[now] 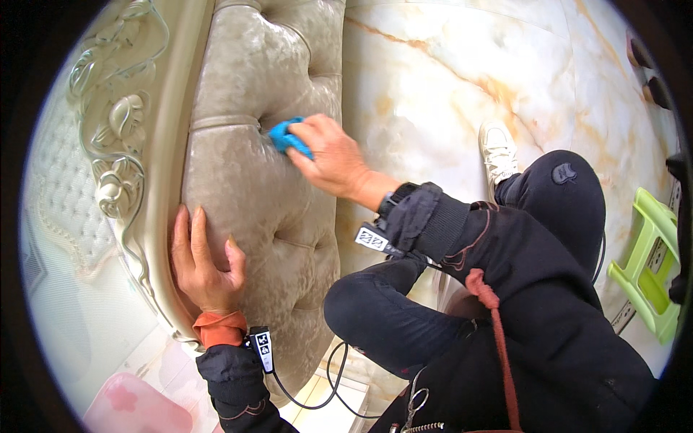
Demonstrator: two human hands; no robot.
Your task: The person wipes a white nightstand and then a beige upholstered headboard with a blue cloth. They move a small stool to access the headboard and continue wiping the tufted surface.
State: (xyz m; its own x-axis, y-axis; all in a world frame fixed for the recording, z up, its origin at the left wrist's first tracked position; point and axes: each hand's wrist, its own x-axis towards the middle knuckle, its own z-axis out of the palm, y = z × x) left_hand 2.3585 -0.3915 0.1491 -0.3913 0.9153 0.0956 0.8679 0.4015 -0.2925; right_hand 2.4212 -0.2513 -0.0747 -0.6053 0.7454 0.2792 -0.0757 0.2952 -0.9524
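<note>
My right hand (333,157) grips a bunched blue cloth (287,136), pressed to the tufted, velvety beige upholstery (233,162) close to a deep button fold. Motion blurs this hand slightly. Lower down, my left hand (208,265) rests on the same padding with its fingers spread and nothing held. Its outer fingers lie along the seam where the padding meets a cream carved frame (168,124). Raised scrolls and a rose-like flower (116,187) with silvery edging decorate that frame. The cloth's underside is hidden against the fabric.
Glossy marble-patterned flooring (411,70) extends to the right. A green plastic stool (649,265) is at the right edge, and a pink plastic item (141,403) at the lower left. A black cable (311,406) loops from the left wrist's tag near my bent knee (368,308).
</note>
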